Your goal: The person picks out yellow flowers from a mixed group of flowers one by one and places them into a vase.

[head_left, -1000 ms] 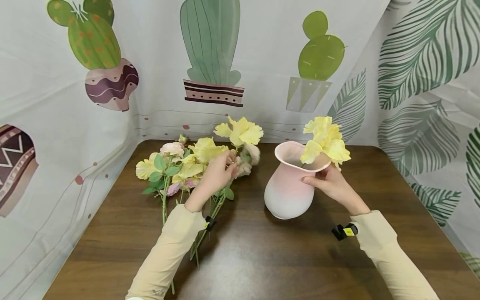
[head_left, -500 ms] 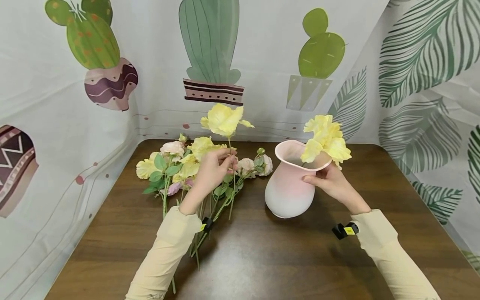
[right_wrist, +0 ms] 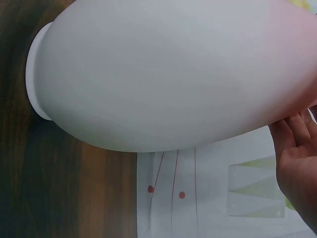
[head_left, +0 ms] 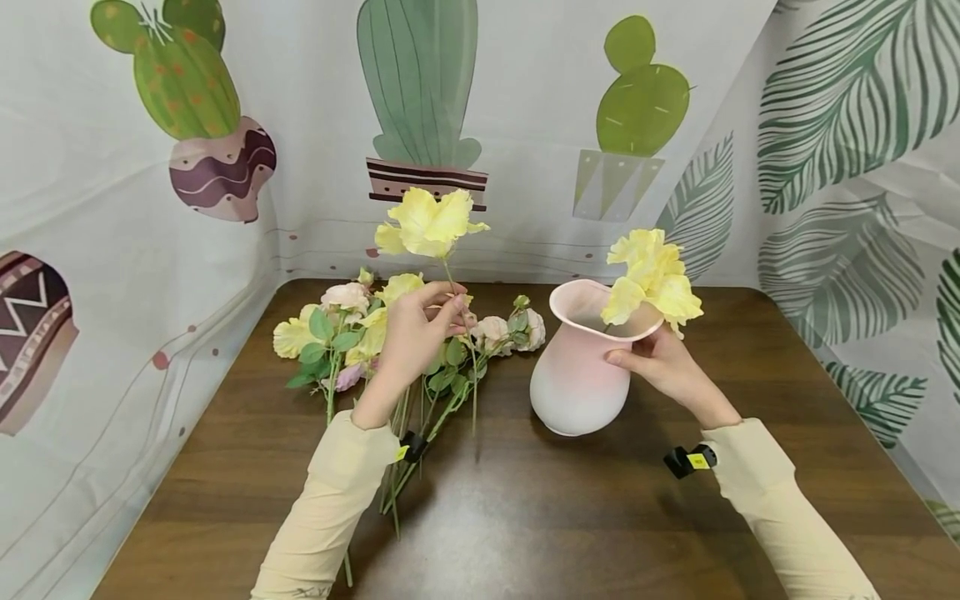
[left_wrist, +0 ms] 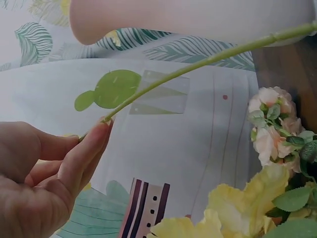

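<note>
My left hand [head_left: 420, 329] pinches the green stem [left_wrist: 213, 58] of a yellow flower [head_left: 431, 223] between thumb and fingers. The bloom stands above the hand and the stem hangs down past it, over the flowers on the table. My right hand [head_left: 660, 362] grips the neck of a pink and white vase [head_left: 577, 387], thumb on the near side; the other fingers are mostly hidden behind it. One yellow flower [head_left: 651, 279] leans out over the right of the vase's rim. In the right wrist view the vase [right_wrist: 163, 74] fills most of the picture, its base towards the wooden table.
Several loose flowers lie on the left of the wooden table [head_left: 555, 525], among them a pale pink rose [head_left: 347, 297] and a yellow bloom [head_left: 294, 335]. Peach roses [head_left: 491, 332] lie between the left hand and the vase. A printed cloth [head_left: 525, 108] hangs behind the table.
The left hand has lifted the yellow flower up and to the left, off the pile, uncovering the peach roses and a bud. The right hand and the vase have stayed nearly still.
</note>
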Available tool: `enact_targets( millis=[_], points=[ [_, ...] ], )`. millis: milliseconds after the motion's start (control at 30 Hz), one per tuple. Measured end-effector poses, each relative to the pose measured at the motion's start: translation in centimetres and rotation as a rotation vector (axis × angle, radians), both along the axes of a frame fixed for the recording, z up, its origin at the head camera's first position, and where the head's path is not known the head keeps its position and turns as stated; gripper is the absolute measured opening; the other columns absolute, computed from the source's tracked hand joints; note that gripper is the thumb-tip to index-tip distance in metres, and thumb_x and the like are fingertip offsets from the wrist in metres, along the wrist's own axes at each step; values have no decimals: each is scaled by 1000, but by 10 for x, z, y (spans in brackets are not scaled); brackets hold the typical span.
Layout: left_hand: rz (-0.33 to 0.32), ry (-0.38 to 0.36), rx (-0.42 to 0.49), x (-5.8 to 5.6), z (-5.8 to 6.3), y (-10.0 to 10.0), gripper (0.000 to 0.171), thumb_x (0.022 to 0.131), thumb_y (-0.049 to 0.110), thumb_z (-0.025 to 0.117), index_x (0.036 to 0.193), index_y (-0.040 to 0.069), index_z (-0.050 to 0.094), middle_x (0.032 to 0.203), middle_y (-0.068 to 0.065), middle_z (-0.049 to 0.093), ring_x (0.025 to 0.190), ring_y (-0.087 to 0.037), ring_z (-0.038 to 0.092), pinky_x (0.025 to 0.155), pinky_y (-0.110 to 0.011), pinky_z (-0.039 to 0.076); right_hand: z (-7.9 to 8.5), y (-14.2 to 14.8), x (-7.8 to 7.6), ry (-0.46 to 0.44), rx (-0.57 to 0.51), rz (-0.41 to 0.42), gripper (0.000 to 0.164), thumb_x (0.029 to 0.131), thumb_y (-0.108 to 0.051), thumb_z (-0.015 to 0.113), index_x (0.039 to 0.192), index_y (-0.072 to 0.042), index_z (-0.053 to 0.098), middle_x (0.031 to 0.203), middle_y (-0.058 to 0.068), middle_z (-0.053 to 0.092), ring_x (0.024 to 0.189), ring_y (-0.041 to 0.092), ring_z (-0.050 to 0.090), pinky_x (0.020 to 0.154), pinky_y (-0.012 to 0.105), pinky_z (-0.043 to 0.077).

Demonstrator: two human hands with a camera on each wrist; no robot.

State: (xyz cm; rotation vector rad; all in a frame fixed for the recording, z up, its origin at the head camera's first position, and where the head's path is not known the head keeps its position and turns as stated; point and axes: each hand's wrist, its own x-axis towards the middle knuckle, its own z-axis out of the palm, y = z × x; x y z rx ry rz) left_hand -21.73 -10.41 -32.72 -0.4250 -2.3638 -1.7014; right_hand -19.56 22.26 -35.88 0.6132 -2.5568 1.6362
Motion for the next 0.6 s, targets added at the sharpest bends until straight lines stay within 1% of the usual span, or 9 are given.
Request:
enact_targets(
  millis=[133, 267, 367, 433, 533, 600],
  points=[
    [-22, 17, 59, 2, 3, 1, 18, 96, 8, 59, 109, -2, 66, 95, -25, 69, 77, -31, 72, 66, -25, 60, 0, 1, 1, -5, 6, -6, 59, 88, -6, 70, 137, 2, 38, 114, -6, 51, 97, 2, 54, 79, 15, 49],
    [-47, 32, 122, 6, 8, 3, 17, 96, 6, 59, 108, -4, 65, 90, -25, 68, 78, -36, 71, 69, -27, 60, 0, 1, 1, 0, 5, -4, 61, 88, -7, 70, 139, 1, 37, 118, -3, 50, 99, 2, 54, 81, 14, 49],
    [-51, 57, 156, 9, 13, 3, 17, 95, 4, 59, 108, -6, 64, 89, -25, 67, 78, -38, 71, 70, -28, 60, -1, 0, 0, 12, -5, 0, 61, 88, -5, 69, 139, 1, 38, 119, -6, 50, 101, 1, 53, 82, 13, 48],
    [-51, 75, 167, 11, 16, 3, 17, 95, 4, 59, 107, -6, 64, 89, -24, 67, 76, -34, 71, 70, -28, 60, -2, 0, 0, 22, -12, 0, 59, 88, -4, 69, 138, 2, 39, 117, -9, 52, 101, 1, 54, 82, 13, 49],
    [-57, 106, 189, 15, 21, 3, 16, 94, 3, 60, 106, -7, 64, 88, -26, 67, 74, -28, 72, 70, -29, 60, -2, 0, 0, 33, -19, -2, 57, 87, -3, 69, 136, 3, 40, 115, -14, 53, 99, 0, 54, 81, 13, 49],
    [-49, 133, 207, 18, 24, 3, 15, 94, 2, 60, 105, -7, 64, 87, -28, 66, 72, -24, 72, 69, -30, 60, -3, -1, 0, 37, -21, -1, 57, 87, -2, 69, 136, 4, 40, 114, -15, 53, 99, -1, 54, 81, 12, 49]
  ],
)
